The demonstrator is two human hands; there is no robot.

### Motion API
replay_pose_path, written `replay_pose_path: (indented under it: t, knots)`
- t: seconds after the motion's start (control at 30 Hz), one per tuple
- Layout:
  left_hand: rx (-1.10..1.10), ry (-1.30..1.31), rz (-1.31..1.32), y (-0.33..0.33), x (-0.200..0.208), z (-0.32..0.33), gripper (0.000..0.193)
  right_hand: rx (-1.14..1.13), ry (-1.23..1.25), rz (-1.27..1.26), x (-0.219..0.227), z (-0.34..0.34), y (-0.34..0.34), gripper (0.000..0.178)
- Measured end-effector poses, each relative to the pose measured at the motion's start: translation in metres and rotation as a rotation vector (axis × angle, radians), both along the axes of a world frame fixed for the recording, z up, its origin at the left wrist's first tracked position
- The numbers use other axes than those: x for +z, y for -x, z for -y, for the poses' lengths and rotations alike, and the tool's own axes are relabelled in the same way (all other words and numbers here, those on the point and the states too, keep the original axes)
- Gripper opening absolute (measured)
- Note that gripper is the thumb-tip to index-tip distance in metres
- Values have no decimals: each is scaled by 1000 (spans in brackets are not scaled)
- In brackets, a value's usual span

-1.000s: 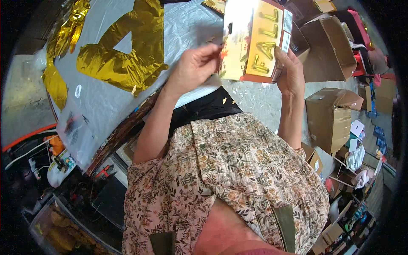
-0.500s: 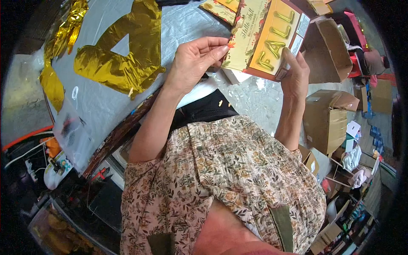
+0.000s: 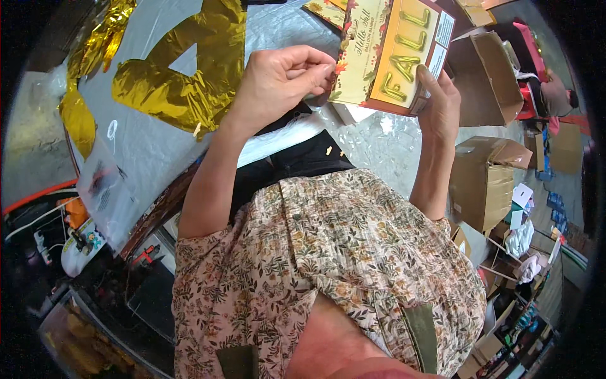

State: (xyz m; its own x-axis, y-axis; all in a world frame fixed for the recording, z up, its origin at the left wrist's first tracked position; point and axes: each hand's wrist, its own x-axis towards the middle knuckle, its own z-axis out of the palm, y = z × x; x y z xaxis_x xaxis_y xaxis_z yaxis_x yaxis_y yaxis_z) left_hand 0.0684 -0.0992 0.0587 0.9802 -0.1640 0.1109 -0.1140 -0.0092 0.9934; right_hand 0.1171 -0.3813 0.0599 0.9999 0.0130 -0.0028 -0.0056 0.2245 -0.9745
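A flat printed card package [image 3: 360,76], cream and orange with leaf patterns and a picture of gold letter balloons, is held up in front of me. My right hand [image 3: 437,104] grips its lower right corner, thumb on the printed front and fingers behind. Close to the package's left edge, beside a small orange leaf, my left hand [image 3: 284,85] is closed in a pinch. Whatever its fingertips hold, if anything, I cannot make out. A large gold foil letter balloon [image 3: 151,82], lying flat, is on the grey-covered table [image 3: 271,28] to the left.
More gold foil [image 3: 79,126] hangs at the table's left edge, near a clear plastic bag [image 3: 104,196]. Another patterned card package [image 3: 325,14] lies behind the held one. Cardboard boxes [image 3: 483,183] stand on the right. A power strip [image 3: 82,249] sits at lower left.
My left hand has drawn slightly left from the package's edge, its fingers curling more. The right hand keeps its grip on the package, which has shifted only a little.
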Motion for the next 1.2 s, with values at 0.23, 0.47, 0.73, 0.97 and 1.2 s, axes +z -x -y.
replay_pose_path:
  t: [0.23,0.47,0.73,0.97,1.2]
  knots:
    - [145,-592,624,0,0,8,6,-64,-9,-29,-3,0,3,36]
    - [-155,-652,608,39,-51,28,12,-88,203,193,49,4,-85,28]
    - [-112,-531,295,79,-51,33,11,324,537,226,30,-76,-283,26]
    - [382,-466,-127,151,-66,-16,12,628,689,40,-15,-104,-402,31]
    - [669,-704,-562,248,-92,-33,20,183,1488,902,-11,-101,-371,28]
